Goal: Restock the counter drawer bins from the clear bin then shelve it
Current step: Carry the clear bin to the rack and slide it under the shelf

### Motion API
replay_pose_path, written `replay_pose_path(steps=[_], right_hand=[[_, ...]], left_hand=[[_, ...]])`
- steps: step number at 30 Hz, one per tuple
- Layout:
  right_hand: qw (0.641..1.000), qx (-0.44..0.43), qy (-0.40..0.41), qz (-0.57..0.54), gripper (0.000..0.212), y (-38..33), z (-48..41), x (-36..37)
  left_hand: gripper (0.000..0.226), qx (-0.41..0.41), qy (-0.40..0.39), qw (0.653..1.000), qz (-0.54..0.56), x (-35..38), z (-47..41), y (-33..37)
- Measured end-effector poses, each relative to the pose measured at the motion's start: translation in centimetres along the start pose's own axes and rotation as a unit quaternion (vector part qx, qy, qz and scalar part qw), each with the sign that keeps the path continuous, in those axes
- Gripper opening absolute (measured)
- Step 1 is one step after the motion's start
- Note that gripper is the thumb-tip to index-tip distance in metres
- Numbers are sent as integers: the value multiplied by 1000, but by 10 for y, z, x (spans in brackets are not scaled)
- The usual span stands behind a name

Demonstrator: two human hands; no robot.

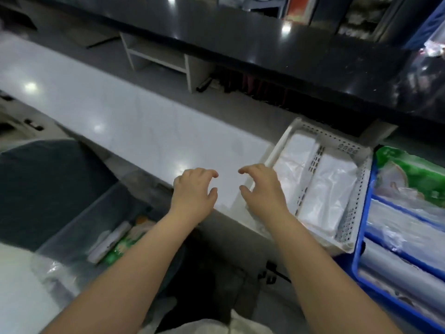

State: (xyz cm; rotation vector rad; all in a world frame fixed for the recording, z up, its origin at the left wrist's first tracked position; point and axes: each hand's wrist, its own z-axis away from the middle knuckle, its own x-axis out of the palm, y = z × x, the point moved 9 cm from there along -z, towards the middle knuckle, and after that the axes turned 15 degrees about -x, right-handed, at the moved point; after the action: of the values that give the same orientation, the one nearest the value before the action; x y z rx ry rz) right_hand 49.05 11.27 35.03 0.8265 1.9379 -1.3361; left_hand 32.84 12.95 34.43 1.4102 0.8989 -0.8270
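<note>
My left hand (193, 192) and my right hand (262, 186) hover side by side over the front edge of the white counter (125, 124), fingers curled and apart, holding nothing. The right hand is at the left rim of a white perforated bin (351, 150) that holds two stacks of white plastic bags (325, 196). A blue bin (361, 249) to its right holds clear bags and a green-printed pack (414, 169). Low on the left, below the counter, stands the clear bin (79, 227) with a few packs, one green (120, 249), inside.
A black raised counter top (240, 32) runs across the back, with a white shelf unit (156, 56) and dark items beneath it. A dark grey seat or cover (43, 184) sits at left. A crumpled clear bag (50, 271) lies at lower left.
</note>
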Motion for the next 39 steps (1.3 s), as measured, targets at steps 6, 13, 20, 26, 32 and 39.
replay_pose_path(steps=[6, 13, 20, 26, 32, 39], right_hand=[[980, -135, -109, 93, 33, -77, 48, 54], [957, -191, -185, 118, 40, -164, 98, 156], [964, -94, -218, 120, 46, -234, 146, 271], [962, 19, -256, 97, 47, -255, 204, 334], [960, 48, -259, 94, 47, -258, 199, 355], [948, 93, -297, 62, 42, -233, 177, 377]], left_hand=[[35, -61, -1, 992, -113, -8, 79, -99], [36, -113, -9, 984, -135, -28, 140, -226], [39, -105, -126, 977, -139, -22, 186, -351], [41, -38, -167, 972, -160, -19, 212, -409], [43, 13, -204, 966, -160, 2, 193, -409], [43, 49, -234, 940, -245, 31, 159, -410]])
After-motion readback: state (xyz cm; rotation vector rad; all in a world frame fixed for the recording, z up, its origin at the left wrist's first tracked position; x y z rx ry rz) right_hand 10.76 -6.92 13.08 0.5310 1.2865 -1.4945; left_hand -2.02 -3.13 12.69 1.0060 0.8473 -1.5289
